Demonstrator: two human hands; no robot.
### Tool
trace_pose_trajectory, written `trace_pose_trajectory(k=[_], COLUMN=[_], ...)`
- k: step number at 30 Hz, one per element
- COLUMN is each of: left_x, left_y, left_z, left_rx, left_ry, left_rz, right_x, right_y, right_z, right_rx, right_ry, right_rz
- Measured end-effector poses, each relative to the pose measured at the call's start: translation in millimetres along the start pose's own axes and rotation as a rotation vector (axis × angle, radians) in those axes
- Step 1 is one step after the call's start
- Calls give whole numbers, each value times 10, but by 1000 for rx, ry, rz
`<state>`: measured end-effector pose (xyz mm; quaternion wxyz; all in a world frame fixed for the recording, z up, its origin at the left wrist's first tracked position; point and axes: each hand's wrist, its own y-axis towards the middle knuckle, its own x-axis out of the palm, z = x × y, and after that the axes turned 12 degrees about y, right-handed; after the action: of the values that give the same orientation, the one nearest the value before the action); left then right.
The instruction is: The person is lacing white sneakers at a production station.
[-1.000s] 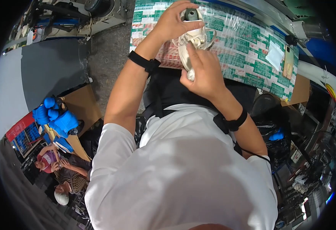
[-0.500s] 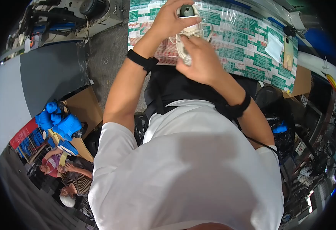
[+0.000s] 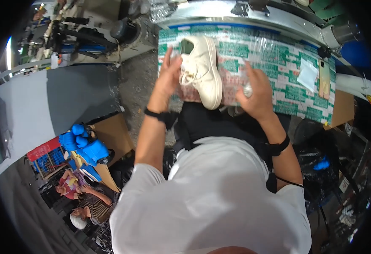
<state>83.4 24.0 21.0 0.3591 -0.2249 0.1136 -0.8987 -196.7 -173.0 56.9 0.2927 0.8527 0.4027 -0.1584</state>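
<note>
A cream lace-up sneaker [image 3: 208, 78] with a dark green lining lies tilted over, its toe toward me and its sole edge facing right. The loosely looped laces [image 3: 188, 76] face my left hand [image 3: 168, 76]. That hand is at the shoe's left side with fingers spread, slightly blurred, not gripping it. To the right of the shoe and apart from it, my right hand [image 3: 258, 94] holds a small crumpled whitish wad [image 3: 247, 89] by the thumb, its index finger stretched out. What the wad is made of is too small to tell.
The shoe lies on a table covered in green-and-white printed wrap [image 3: 278, 86]. A white packet [image 3: 307, 74] and a phone [image 3: 324, 79] lie at its right end. A metal rail [image 3: 278, 21] runs behind. Blue items [image 3: 88, 146] and two people [image 3: 90, 201] are at left.
The shoe now lies on the table, where before my left hand held it up by the heel. My right hand has drawn away to the right with the wad. The view has shifted.
</note>
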Motion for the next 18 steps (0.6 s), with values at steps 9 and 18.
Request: trace_pose_trajectory(k=[9,18], left_x=[720,622], left_y=[-168,2125], left_z=[197,2317], left_rx=[-56,523], left_ry=[179,1382], left_rz=[395,74], right_x=[-227,-248], right_y=[-235,-182], right_z=[1053,1040], right_rx=[9,29], right_ry=[-274,-275], right_rz=[-26,-9])
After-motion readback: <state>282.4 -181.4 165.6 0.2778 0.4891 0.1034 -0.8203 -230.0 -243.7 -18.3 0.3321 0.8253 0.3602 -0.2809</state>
